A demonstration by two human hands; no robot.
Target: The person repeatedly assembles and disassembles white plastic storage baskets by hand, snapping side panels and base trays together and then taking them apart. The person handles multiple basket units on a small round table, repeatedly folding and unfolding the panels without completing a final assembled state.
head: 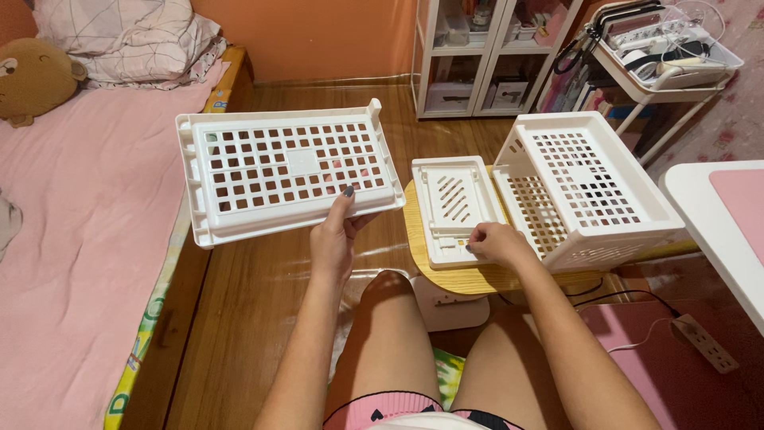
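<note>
Fingers of our left hand (334, 239) clamp the near rim of a white perforated tray (286, 171), thumb on top and the rest hidden underneath, so the tray hangs tilted in the air at ten o'clock from our knees, its grid of square holes facing us. Our right hand (497, 243) rests with fingers curled narrow on the near edge of a small white slotted panel (455, 209); we cannot tell whether they pinch it or merely press on it. That panel lies flat on a round wooden stool top (469, 279) at twelve o'clock, touching a larger white perforated basket (585, 187) that sits tipped on its side at two o'clock, its open mouth turned toward the panel.

Between the two hands nothing blocks the way; the held tray overhangs the edge of a bed with a pink sheet (79, 223) at nine o'clock. On it, at eleven o'clock, sit a brown plush toy (32, 80) and a pale pillow (131, 36). At one o'clock stands a white shelf unit (477, 64), and beside it a white cart (660, 56) heaped with cables and devices. A white desk corner (708, 215) juts in at three o'clock, a power strip (700, 342) lying on the floor below it. The floor is brown wood planks (239, 334); the wall behind is orange.
</note>
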